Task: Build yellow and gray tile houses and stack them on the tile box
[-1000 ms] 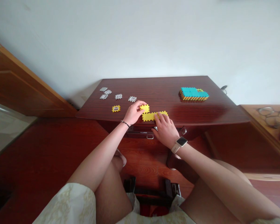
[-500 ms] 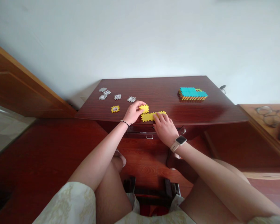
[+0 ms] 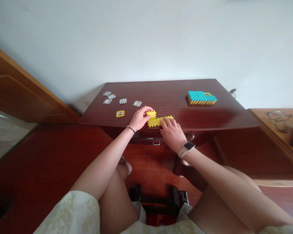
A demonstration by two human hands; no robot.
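Between the thumb and fingers of my left hand [image 3: 142,117] is a square yellow interlocking tile [image 3: 151,114] with toothed edges. Its near edge meets the back left edge of a longer yellow tile strip [image 3: 154,122]; whether the teeth are fully locked I cannot tell. My right hand [image 3: 172,131] lies over the strip's right part, fingers stretched out and pressing it to the brown table [image 3: 161,94]. Those fingers cover some of the strip. To the left, a yellow tile with a windowed centre [image 3: 120,113] lies flat.
Several grey tiles [image 3: 122,101] lie scattered at the table's left. A layered stack of tiles with turquoise on top [image 3: 201,97] stands at the right. Drawers with a metal handle [image 3: 156,143] are under the front edge. Eyeglasses [image 3: 280,121] rest on a side surface.
My left hand has brought the square yellow tile slightly toward me, closing the gap to the strip. My right hand has stayed in place on the strip.
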